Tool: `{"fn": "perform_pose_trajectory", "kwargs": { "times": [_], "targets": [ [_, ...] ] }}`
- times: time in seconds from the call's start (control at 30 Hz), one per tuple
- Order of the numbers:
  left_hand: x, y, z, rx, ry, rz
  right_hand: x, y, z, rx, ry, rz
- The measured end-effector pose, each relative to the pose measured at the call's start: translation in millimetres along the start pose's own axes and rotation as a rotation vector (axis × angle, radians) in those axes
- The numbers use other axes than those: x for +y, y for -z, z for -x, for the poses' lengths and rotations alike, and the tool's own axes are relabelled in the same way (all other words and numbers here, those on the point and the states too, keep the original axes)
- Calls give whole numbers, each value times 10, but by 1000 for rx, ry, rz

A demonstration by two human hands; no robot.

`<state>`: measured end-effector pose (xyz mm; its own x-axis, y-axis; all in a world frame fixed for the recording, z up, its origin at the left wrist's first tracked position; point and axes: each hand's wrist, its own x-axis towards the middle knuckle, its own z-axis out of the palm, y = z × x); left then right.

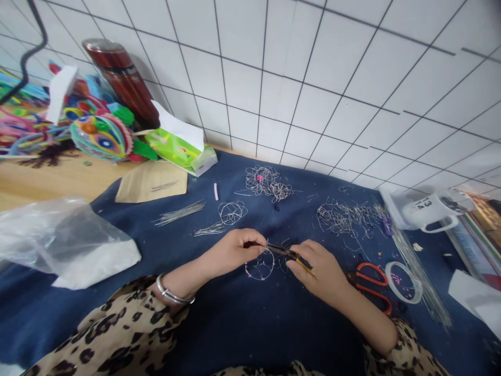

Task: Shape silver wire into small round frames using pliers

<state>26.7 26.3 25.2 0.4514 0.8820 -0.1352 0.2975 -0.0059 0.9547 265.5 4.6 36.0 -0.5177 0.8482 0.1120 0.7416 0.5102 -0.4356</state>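
One round silver-wire ring with pink beads (260, 268) pinched by left hand (235, 254), just below its thumb; right hand (319, 270) grasping yellow-handled metal pliers (290, 254). Dark blue cloth (250, 334) beneath hands; white black-gridded wall (293, 104) beyond them.

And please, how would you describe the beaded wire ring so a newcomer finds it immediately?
Over the dark blue cloth, find the left hand, beyond the silvery bangle. The beaded wire ring is at its fingertips. Pink beads distinguish it from the wire circle farther away.

A red flask (123, 78) stands by the tiled wall (242, 31), a green packet (172, 150) near it.
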Motion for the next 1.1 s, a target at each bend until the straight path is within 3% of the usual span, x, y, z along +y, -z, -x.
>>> {"fn": "perform_pose_trajectory", "kwargs": {
  "times": [0.37,0.7,1.1],
  "targets": [
    [46,-18,21,-91,106,267,-9,-92,-13,-63,-37,-112],
    [63,-43,23,-126,130,301,-63,-149,16,-18,-90,-134],
    [14,-63,17,-111,138,326,-72,-164,40,70,-27,104]
  ]
}}
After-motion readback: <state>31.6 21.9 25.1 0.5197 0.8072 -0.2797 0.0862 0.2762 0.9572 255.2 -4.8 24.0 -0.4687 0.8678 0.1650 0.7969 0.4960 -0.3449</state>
